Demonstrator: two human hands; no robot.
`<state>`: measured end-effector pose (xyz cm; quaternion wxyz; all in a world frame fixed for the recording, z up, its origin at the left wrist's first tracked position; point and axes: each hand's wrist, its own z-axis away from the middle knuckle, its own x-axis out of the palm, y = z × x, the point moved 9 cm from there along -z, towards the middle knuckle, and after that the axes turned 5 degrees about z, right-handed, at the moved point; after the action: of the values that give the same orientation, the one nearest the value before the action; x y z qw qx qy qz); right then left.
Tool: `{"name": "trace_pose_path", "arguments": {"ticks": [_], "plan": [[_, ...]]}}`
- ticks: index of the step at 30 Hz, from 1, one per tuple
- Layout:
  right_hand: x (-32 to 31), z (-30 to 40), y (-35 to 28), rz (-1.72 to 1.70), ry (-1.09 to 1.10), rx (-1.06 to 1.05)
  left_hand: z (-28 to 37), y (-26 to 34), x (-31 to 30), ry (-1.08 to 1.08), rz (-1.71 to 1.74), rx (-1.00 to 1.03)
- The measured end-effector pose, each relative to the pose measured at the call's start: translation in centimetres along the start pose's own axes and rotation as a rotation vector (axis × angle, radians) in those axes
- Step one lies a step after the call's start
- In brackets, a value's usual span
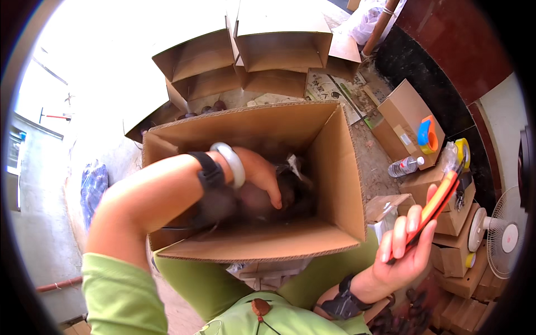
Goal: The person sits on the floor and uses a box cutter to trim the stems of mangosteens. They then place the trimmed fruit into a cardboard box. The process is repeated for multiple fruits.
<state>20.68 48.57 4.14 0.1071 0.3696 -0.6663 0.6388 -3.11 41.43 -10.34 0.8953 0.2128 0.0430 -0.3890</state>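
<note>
An open cardboard box [340, 176] stands before me, between my knees. My left hand [261, 173], with a white bangle and a black strap at the wrist, reaches down into it. Blurred dark, roundish things [255, 201] lie inside, and a scrap of clear plastic [294, 165] shows beyond my fingers. Whether the left fingers grip anything is hidden. Outside the box to the right, my right hand [408, 240] is closed around a hand tool with orange and black handles [435, 201]. It looks like pliers or snips, tilted up and away from me.
Several open cardboard boxes [284, 50] stand beyond mine, with dark round things [213, 108] on the floor before them. At right are a water bottle [405, 166], a tape dispenser [427, 135], a yellow tape roll [462, 151], stacked cartons [454, 253] and a white fan [504, 234].
</note>
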Motion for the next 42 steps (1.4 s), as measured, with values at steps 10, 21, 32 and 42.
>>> {"name": "trace_pose_path", "arguments": {"ticks": [10,21,32,42], "plan": [[-2.6,-0.2,0.5,-0.089,0.107,0.064,-9.7,-0.6,-1.2,0.659,-0.043,0.328],[-1.3,0.1,1.8,-0.034,0.020,0.104,-11.5,-0.7,-1.0,0.601,-0.136,0.631],[0.6,0.3,2.3,-0.097,-0.026,0.055,-5.0,-6.2,5.0,0.012,-0.568,0.075],[-0.1,0.1,2.4,-0.131,-0.018,0.107,-0.8,-7.6,5.7,-0.176,-0.788,-0.018]]}}
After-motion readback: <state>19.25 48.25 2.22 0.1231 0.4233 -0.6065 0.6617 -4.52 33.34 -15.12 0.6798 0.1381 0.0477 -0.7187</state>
